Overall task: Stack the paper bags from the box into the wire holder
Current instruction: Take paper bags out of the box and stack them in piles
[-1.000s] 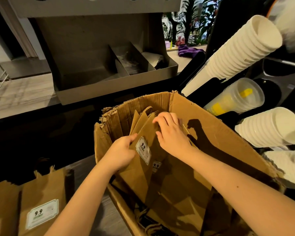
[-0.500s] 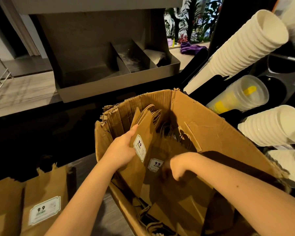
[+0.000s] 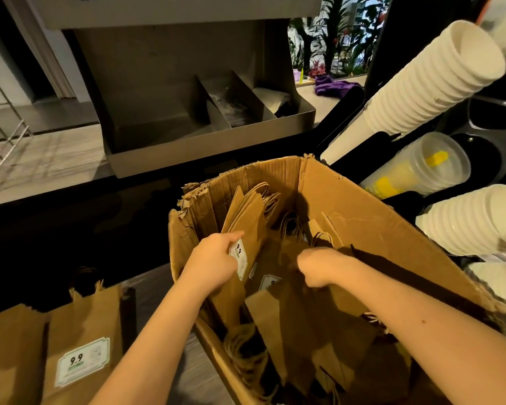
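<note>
Change: right hand (image 3: 319, 267) has dropped from the bag tops to deep among the bags; left hand (image 3: 214, 258) keeps its hold.
Left fingers (image 3: 232, 237): curled round a bundle of flat brown paper bags (image 3: 246, 226) with white "9.9" labels, tilting it toward the left wall, probably to part it off for lifting.
Right fingers: hidden below the knuckles; grip cannot be told.
Container: torn brown cardboard box (image 3: 362, 206), loose bags and twisted handles inside.
Surface: grey wood-grain tabletop (image 3: 193, 375); standing labelled brown bags (image 3: 82, 346) at lower left.
Room: grey metal divided tray (image 3: 211, 141), stacked white paper cups (image 3: 421, 83), thin wire rack (image 3: 6, 133) far left.

Two hands (image 3: 214, 264) (image 3: 319, 266), one box (image 3: 362, 206)
</note>
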A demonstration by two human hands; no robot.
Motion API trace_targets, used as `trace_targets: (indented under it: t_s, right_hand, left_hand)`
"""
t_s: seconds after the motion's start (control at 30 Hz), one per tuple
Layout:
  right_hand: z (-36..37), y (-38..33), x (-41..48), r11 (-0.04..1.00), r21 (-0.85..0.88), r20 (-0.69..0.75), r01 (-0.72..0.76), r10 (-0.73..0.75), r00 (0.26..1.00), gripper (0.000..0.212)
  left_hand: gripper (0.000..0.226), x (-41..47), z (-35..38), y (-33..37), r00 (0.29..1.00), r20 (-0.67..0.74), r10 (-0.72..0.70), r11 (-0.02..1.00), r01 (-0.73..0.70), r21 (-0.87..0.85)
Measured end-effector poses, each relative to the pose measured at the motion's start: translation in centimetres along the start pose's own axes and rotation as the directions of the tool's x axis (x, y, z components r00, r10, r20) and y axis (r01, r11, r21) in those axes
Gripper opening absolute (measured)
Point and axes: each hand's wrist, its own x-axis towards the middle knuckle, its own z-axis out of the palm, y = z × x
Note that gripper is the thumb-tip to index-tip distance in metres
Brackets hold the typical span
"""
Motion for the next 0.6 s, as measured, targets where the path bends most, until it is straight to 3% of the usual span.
trace_targets:
  t_s: [0.07,0.17,0.23,0.3,0.4,0.47,0.53,0.6]
  right_hand:
    - [-0.7,0.9,-0.6,0.999,-0.031,-0.122,-0.005,0.002,0.993,0.014]
    - [-1.4,2.0,-0.8,0.997,-0.037,-0.363,-0.062,0.044,0.931,0.025]
    - [-1.6,2.5,-0.6,0.984,-0.007,-0.49,-0.178,0.152,0.859,0.038]
    - [-1.9,2.7,-0.6,0.954,0.038,-0.557,-0.298,0.268,0.786,0.046]
    - [-2.1,2.6,-1.0,0.928,0.044,-0.624,-0.369,0.314,0.716,0.043]
    - [-1.9,2.1,-0.9,0.96,0.118,-0.488,-0.253,0.278,0.827,0.045]
    - [-1.3,1.5,-0.5,0.923,0.383,-0.13,-0.05,0.107,0.986,0.041]
    - [-0.6,1.4,-0.1,0.908,0.419,0.109,-0.028,-0.019,0.994,0.039]
  left_hand:
    - [0.056,0.2,0.1,-0.2,0.998,-0.025,-0.051,0.997,0.052,0.049]
    - [0.054,0.4,-0.1,-0.2,0.993,-0.025,-0.111,0.992,0.112,0.058]
    - [0.048,0.3,-0.1,-0.1,0.991,-0.048,-0.123,0.99,0.126,0.065]
    - [0.042,0.2,-0.1,0.0,0.987,-0.08,-0.142,0.987,0.148,0.068]
    - [0.045,0.1,0.0,0.1,0.982,-0.095,-0.163,0.982,0.171,0.084]
    - [0.045,0.1,0.0,0.2,0.983,-0.094,-0.159,0.982,0.168,0.086]
    - [0.046,0.1,0.1,0.2,0.983,-0.094,-0.155,0.983,0.164,0.088]
    - [0.047,0.1,0.1,0.1,0.984,-0.089,-0.153,0.982,0.162,0.095]
